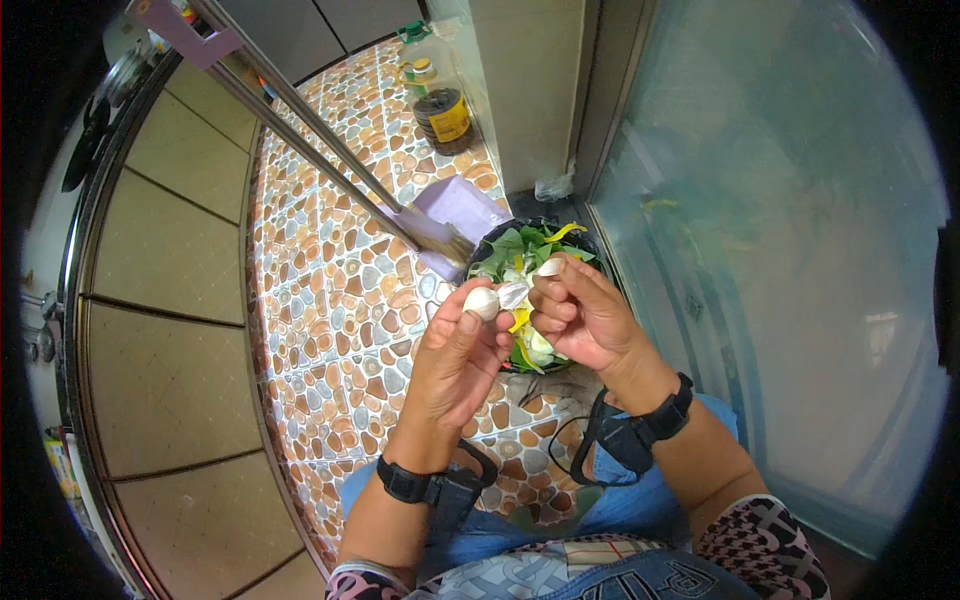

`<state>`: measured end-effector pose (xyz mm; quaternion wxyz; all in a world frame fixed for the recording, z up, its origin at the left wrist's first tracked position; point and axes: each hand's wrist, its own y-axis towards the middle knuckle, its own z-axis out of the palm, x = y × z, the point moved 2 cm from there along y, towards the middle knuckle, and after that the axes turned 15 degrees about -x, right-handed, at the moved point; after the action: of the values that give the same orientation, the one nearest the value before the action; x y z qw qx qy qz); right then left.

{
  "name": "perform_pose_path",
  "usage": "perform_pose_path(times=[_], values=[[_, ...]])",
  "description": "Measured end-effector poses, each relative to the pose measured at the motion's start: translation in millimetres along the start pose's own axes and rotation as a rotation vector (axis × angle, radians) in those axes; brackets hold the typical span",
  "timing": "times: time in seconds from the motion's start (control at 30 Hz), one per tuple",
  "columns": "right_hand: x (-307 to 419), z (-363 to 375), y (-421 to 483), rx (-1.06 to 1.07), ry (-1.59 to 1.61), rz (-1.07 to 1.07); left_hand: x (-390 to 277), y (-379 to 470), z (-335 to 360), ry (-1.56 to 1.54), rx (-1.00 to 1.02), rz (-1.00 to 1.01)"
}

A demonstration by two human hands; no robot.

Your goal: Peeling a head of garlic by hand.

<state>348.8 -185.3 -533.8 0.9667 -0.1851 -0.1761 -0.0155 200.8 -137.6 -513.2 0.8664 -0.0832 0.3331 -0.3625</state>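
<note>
My left hand (457, 352) holds a whitish garlic bulb (481, 303) between thumb and fingers. A piece of papery garlic skin (513, 294) stands out from the bulb's right side. Close by on the right, my right hand (589, 319) pinches a pale garlic clove or piece of skin (550, 267) between thumb and forefinger; which of the two cannot be told. Below both hands is a bin lined with a black bag (480, 255), filled with green leaves (507, 251), yellow strips (565, 232) and pale scraps.
A purple dustpan (461, 202) and a broom (439, 234) with long metal handles stand beyond the bin. A large bottle of dark liquid (442, 116) is by the wall. Cabinets (165, 382) line the left; a frosted glass door (772, 247) is at the right.
</note>
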Motion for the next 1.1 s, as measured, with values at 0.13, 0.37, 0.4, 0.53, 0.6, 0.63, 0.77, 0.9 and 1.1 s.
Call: perform_pose_path(times=[0.13,0.37,0.4,0.53,0.6,0.63,0.77,0.9,1.1], values=[[9.0,-0.8,2.8,-0.137,-0.834,-0.264,-1.4,-0.3,2.1,0.094,-0.039,0.045],[10.7,-17.2,9.1,0.004,-1.531,-0.856,2.7,5.6,-1.7,0.143,-0.114,0.082],[11.1,-16.3,9.0,0.008,-1.509,-0.865,3.1,6.4,-2.3,0.14,-0.12,0.07],[12.6,-10.4,6.2,-0.019,-1.43,-0.739,5.8,9.4,-9.3,0.129,-0.148,0.028],[13.8,-9.7,6.1,-0.046,-1.435,-0.707,6.6,9.7,-10.3,0.132,-0.16,0.014],[13.9,-10.8,6.8,-0.06,-1.43,-0.698,6.6,9.7,-10.6,0.137,-0.166,0.01],[15.9,-13.4,9.2,-0.131,-1.434,-0.707,7.8,11.3,-11.9,0.143,-0.163,0.008],[21.6,-12.7,9.4,-0.185,-1.476,-0.627,8.6,12.4,-16.8,0.126,-0.136,-0.016],[17.2,3.1,1.7,-0.169,-0.986,-0.222,9.5,10.1,-15.3,0.167,-0.134,-0.015]])
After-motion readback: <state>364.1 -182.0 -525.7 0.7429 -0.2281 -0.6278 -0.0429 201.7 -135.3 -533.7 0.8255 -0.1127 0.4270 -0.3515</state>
